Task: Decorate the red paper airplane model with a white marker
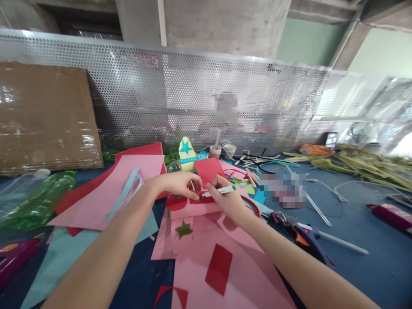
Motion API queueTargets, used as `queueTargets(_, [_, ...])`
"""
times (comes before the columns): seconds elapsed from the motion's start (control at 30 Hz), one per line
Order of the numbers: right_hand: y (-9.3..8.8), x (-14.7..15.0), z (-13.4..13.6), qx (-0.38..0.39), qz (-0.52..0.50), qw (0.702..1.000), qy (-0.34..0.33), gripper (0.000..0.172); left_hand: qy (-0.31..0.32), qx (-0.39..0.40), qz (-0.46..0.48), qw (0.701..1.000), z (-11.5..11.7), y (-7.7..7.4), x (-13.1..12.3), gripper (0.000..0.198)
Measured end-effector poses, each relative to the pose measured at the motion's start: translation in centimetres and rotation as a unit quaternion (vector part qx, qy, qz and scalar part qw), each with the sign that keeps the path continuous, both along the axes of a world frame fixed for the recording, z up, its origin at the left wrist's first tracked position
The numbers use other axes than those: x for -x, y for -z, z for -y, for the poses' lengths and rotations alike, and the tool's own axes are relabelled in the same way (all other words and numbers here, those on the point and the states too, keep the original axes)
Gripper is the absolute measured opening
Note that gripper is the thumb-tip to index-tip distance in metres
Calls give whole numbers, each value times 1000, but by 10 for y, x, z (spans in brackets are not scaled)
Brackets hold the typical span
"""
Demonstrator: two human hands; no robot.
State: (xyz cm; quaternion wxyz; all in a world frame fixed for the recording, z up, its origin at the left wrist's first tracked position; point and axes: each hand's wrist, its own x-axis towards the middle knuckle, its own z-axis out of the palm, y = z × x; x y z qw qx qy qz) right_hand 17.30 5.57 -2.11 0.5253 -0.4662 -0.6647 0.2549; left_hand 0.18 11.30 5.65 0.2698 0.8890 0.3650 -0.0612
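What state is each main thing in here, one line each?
White marker with green end: held in right hand
Left hand: fingers curled
Green plastic bottle: lying on its side
Brown cardboard sheet: standing upright
Dark blue, orange-triggered glue gun: lying on its side
Dark red paper rectangle: lying on pink paper sheet

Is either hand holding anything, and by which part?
Right hand: a white marker, by its barrel, away from the green end. Left hand: cannot be told.
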Motion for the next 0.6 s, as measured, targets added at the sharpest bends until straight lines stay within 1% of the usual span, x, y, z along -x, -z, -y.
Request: queueTargets(0.6, [-2,-2,2,6,11,1000,-9,25,1,-22,-15,1000,5,-3,-3,30])
